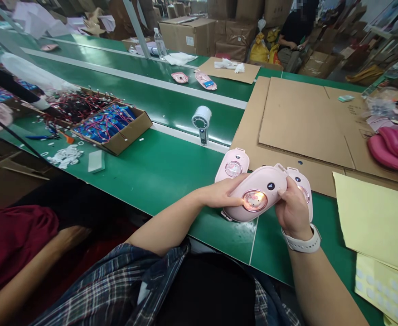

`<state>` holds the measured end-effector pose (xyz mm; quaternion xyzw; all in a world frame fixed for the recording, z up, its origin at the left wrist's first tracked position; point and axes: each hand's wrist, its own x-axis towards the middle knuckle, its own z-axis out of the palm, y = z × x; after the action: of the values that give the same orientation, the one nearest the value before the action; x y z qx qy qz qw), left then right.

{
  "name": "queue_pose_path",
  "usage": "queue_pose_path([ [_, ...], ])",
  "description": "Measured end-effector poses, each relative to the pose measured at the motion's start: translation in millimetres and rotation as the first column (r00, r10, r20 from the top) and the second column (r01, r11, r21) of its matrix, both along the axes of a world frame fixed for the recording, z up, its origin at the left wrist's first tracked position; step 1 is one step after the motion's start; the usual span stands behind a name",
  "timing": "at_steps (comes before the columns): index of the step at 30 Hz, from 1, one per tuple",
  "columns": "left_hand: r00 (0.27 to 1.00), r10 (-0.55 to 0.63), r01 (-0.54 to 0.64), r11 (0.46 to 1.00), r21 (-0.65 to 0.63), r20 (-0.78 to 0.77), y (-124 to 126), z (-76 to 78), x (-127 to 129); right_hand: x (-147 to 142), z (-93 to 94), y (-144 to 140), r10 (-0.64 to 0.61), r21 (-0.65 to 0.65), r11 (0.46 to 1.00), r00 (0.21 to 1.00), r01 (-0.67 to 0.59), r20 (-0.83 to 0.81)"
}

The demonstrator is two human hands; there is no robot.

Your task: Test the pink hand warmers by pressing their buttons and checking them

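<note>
Between my two hands is a pink oval device [270,174], tilted, with a small dark display, a lit round window and strap loops at its ends. My left hand [222,192] grips its left side, thumb beside the glowing window. My right hand [292,210], with a pale watch band on the wrist, pinches the right end near the display. Behind it on the green table lie two similar devices, a pink unit on the left [231,156] and another on the right [308,188], each partly covered by my hands or the held one.
A carton of blue battery packs [109,124] with red wires stands left, near white pieces [68,156] and a pale block [96,161]. A small handheld fan [201,118] stands ahead. Cardboard sheets [304,117], yellow sheets [376,217] and pink pouches [394,147] lie right. A co-worker's arm is left.
</note>
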<state>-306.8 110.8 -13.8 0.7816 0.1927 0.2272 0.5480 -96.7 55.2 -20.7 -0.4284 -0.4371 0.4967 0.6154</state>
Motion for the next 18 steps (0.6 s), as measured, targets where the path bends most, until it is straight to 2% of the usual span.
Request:
queue_pose_path([
  [18, 1.000, 0.004, -0.003, 0.999, 0.037, -0.021, 0.8, -2.3, 0.7, 2.0, -4.7, 2.5, -0.033, 0.027, 0.999, 0.999, 0.032, 0.033],
])
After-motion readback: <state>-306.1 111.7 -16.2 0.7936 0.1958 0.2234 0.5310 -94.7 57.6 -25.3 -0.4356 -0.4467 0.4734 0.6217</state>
